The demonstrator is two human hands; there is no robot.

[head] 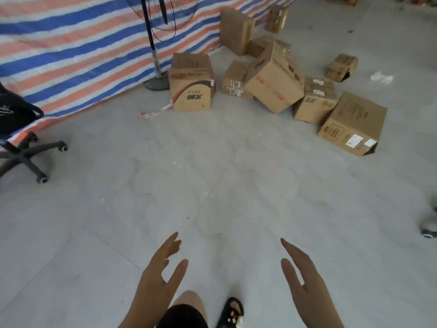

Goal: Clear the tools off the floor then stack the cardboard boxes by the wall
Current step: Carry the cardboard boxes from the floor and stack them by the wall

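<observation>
several cardboard boxes (274, 76) lie scattered on the grey floor (212, 174) ahead of me, near the striped tarp (82, 43) that hangs as a wall. one box with a red arc print (191, 87) sits upright just beside the fan stand's round base (156, 82). a big tilted box (275, 80) leans on smaller ones on either side of it, and a tall box (235, 31) stands on end behind them against the tarp. the nearest box (352, 125) lies on its side at the right, white labels on its end. a small box (341, 67) sits apart further right, another (276, 18) far back by the tarp's edge. a strip of printed tape (156, 111) trails on the floor from the arc-print box.

my left hand (160, 275) and my right hand (305, 280) are both held out low in front of me, well apart from the boxes, fingers straight and spread, holding nothing. below them i see my knee and a black sandal (233, 312). a black office chair (21, 143) stands at the left edge.
</observation>
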